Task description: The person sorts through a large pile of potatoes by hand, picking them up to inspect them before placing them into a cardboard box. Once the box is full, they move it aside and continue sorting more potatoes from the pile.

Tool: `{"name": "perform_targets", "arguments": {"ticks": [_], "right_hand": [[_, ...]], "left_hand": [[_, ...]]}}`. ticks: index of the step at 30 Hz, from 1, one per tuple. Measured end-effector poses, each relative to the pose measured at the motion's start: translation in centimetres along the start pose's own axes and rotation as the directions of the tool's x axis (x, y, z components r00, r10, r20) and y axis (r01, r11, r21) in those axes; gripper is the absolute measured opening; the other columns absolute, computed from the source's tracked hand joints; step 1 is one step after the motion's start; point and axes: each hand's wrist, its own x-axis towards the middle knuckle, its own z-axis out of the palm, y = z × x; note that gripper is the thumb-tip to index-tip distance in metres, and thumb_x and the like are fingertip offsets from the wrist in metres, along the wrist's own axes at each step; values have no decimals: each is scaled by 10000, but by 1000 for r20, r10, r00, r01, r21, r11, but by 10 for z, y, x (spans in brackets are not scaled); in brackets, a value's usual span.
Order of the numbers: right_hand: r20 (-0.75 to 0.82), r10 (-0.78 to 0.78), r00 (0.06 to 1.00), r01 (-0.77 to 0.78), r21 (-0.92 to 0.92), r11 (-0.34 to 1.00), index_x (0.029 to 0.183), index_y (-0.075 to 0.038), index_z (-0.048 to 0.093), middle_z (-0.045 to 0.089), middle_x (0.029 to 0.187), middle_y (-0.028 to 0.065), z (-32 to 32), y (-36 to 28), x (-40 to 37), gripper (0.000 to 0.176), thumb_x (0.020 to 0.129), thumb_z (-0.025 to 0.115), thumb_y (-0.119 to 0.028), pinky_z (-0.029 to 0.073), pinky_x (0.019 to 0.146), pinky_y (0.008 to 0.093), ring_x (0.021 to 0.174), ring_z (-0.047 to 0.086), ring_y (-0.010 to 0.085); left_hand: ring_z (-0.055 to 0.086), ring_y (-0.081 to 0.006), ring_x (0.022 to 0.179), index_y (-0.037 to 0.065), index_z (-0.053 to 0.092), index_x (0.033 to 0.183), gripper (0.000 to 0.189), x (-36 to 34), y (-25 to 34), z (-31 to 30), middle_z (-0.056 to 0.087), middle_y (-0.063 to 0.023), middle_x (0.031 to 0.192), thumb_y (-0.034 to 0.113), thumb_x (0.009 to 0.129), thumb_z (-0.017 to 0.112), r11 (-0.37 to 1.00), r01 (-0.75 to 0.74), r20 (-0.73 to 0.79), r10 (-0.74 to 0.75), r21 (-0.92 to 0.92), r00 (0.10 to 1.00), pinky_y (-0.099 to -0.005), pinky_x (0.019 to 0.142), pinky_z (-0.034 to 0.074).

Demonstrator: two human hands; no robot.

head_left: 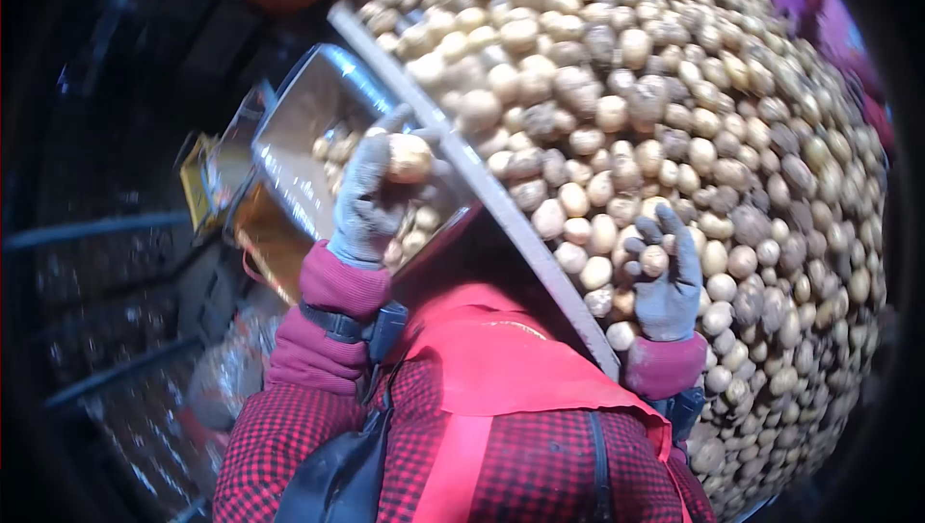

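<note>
My left hand (pixel 362 205), in a grey-blue glove, grips a large potato (pixel 410 158). It is over a bin (pixel 285 162) with a shiny plastic-like lining, where several potatoes (pixel 416 234) lie. On the other side of a pale board edge (pixel 511 220), my right hand (pixel 669 284), gloved alike, is palm up on a wide heap of potatoes (pixel 708 152). Its fingers curl around a small potato (pixel 653 260). Many potatoes in the heap look dark or dirt-covered.
The pale board edge runs slantwise between bin and heap. Beside the bin are a yellow packet (pixel 198 186) and a brown box-like thing (pixel 270 239). Another person's purple sleeve (pixel 843 37) shows at the upper right. Blue rails (pixel 96 231) cross the dark left side.
</note>
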Motion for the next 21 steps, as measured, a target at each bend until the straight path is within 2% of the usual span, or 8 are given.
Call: {"name": "perform_targets", "arguments": {"ticks": [3,5,9,10,12,14,17,21], "right_hand": [[-121,137,983,-130,60,990,1502,-44,436,524,1400,132,4,-5,6,483,1024,506,-49,525,908,303,1196,555,232],[-74,168,983,-169,-4,986,1500,-69,446,477,1470,129,0,-6,9,466,1038,502,-85,530,963,338,1281,525,266],[63,175,983,-172,-54,984,1500,-144,469,384,1596,136,-12,-1,16,436,1065,500,-130,548,1014,393,1400,470,332],[68,173,983,-168,-74,983,1500,-142,468,387,1595,137,-13,1,14,438,1064,502,-124,547,1016,392,1399,472,331],[69,172,983,-164,-106,981,1501,-137,466,391,1592,138,-13,3,16,441,1062,506,-113,545,1018,390,1397,475,328],[80,179,981,-167,-141,976,1501,-133,465,396,1588,139,-14,3,17,444,1060,510,-102,543,1021,389,1395,478,326],[99,182,978,-163,-172,972,1502,-126,463,403,1583,140,-15,3,18,450,1057,515,-85,540,1024,386,1391,482,322],[122,168,978,-140,-207,968,1503,-117,459,413,1577,142,-15,2,21,457,1053,522,-62,536,1029,383,1387,488,318]], "left_hand": [[713,-263,948,68,423,1505,636,-58,6,-80,661,-159,1223,499,1047,519,979,-200,-223,201,29,954,-324,718,585],[706,-264,945,141,466,1489,537,-106,10,-120,637,-144,1265,475,1068,459,935,-162,-509,311,316,803,-329,731,575],[685,-283,1042,153,481,1488,520,-219,-6,-189,616,-139,1312,444,1061,424,945,-126,-854,327,302,405,-338,766,585],[673,-321,1051,145,479,1486,495,-260,-21,-217,613,-131,1294,257,1011,568,933,-306,-849,311,188,428,-398,811,588],[667,-320,1022,121,514,1425,520,-302,-55,-220,624,-132,1232,134,929,668,708,197,-726,605,678,327,-419,817,577],[653,-292,963,58,558,1286,579,-337,-66,-217,633,-142,1100,-29,767,799,158,679,-564,704,717,432,-431,806,553],[650,-266,937,34,563,1210,511,-362,-94,-210,633,-150,1032,43,772,828,278,824,-808,497,493,316,-413,813,538],[638,-228,947,58,546,1250,443,-392,-141,-265,616,-106,1043,24,854,741,439,631,-746,554,639,370,-388,777,549]]}}
